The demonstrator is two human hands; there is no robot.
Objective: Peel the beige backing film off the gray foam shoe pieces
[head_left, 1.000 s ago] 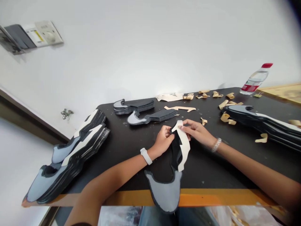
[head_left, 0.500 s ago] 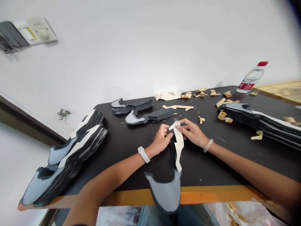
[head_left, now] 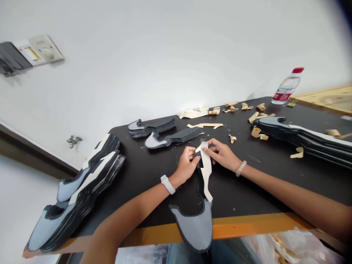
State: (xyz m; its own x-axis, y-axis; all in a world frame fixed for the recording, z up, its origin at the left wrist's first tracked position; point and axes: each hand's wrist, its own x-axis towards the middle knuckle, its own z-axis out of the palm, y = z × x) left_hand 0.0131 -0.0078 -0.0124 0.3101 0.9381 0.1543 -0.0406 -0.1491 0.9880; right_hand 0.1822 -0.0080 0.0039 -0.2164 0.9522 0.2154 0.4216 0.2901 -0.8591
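Observation:
A flat shoe-upper piece with a grey curved end lies lengthwise before me, that end reaching past the table's front edge. Along its narrow black part lies a cream cut-out strip, covering the right side. My left hand pinches the far end of the shoe-upper piece from the left, thumb on top. From the right, my right hand grips the far end of the cream strip with thumb and fingers. Fingertips under the pieces are hidden.
Stacks of similar pieces lie at the left, at the back and at the right of the black table. Curled paper scraps and a peeled backing strip are scattered behind. A water bottle stands at the back right.
The camera view has shifted slightly. Both hands keep their hold on the shoe-upper piece and cream strip, which lie almost as before.

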